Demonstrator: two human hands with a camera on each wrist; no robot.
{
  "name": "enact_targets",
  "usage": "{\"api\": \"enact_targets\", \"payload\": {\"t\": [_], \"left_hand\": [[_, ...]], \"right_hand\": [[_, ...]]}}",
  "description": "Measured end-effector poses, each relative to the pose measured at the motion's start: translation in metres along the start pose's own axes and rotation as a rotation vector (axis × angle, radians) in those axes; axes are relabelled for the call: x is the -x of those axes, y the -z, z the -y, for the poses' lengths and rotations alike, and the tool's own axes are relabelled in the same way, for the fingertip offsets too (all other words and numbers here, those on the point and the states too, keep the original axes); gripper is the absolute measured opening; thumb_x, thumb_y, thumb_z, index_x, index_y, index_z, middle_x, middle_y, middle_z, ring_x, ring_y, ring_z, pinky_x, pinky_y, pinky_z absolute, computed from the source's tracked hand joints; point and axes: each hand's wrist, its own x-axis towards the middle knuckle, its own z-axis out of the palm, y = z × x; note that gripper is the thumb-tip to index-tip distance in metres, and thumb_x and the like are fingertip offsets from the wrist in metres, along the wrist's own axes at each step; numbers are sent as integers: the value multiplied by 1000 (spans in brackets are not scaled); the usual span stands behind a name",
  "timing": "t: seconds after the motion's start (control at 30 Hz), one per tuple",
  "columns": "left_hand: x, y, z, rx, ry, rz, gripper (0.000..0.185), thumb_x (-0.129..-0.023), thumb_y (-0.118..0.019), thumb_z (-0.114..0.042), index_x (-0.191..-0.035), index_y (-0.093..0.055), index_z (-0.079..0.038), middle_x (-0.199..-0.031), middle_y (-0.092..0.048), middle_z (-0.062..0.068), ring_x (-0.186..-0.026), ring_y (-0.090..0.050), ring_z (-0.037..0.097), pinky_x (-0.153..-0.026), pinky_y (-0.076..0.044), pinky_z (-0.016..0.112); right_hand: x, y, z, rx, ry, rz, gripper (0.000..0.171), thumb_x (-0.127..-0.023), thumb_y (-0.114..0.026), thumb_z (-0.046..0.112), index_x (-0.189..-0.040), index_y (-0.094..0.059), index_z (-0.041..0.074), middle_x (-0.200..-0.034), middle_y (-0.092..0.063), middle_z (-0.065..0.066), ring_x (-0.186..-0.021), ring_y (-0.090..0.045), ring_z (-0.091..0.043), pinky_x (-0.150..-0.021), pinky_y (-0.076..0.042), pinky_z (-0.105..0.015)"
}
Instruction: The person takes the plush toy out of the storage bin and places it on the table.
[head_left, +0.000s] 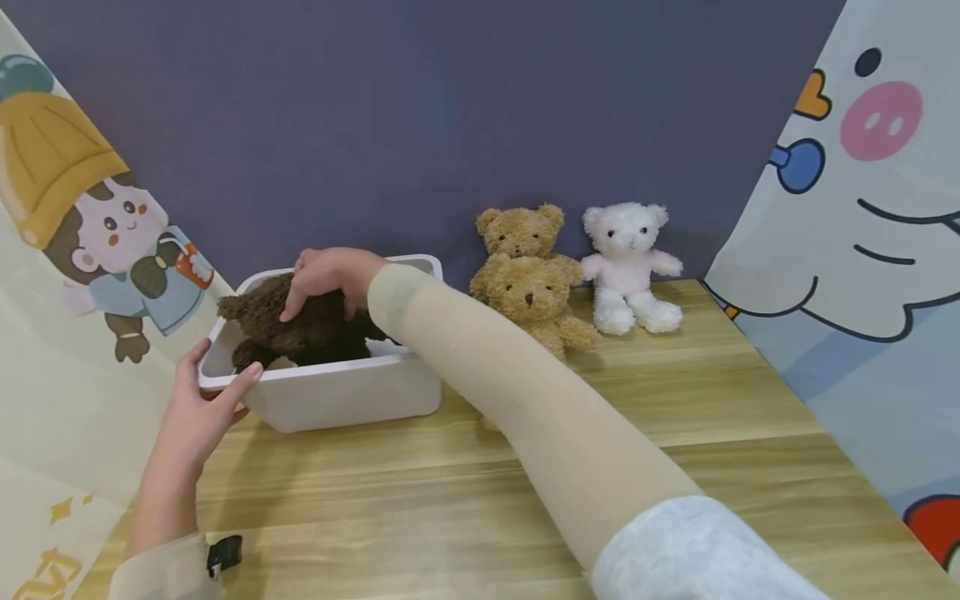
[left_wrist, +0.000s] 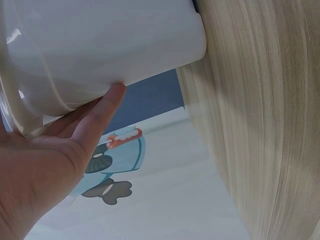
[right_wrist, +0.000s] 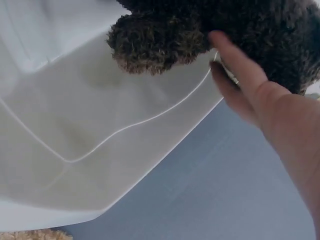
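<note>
A dark brown teddy bear point(head_left: 258, 312) lies inside a white plastic bin point(head_left: 345, 396) on the left of the table. From above, my right hand point(head_left: 333, 273) grips the bear, with fingers and thumb on either side of its body. The right wrist view shows the bear's shaggy fur point(right_wrist: 155, 42) against the bin's inner wall, beside my blurred hand point(right_wrist: 265, 100). My left hand point(head_left: 198, 408) holds the bin's near left corner, thumb over the rim. In the left wrist view its fingers support the bin point(left_wrist: 115, 45) from outside.
Two tan teddy bears, one in front point(head_left: 528, 292) and one behind point(head_left: 521, 232), sit right of the bin. A white bear point(head_left: 630, 267) sits beside them. A dark wall panel point(head_left: 465, 108) stands behind the wooden table point(head_left: 420, 500); printed panels flank it.
</note>
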Motion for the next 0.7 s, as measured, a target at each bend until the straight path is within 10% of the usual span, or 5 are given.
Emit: {"api": "enact_targets", "payload": {"t": [0.7], "left_hand": [[3,-1,4,-11,-14,-14,101,-108,-61,-41,-171,13,-15,-167,-18,40,-99,-46,-12,-70,-59,10]], "right_hand": [[29,-7,-1,-95,45,-34,79,-94,-83,18,-157,-47,48,-168,-37,23,-150,-47,-9,-89,-67,-53]]}}
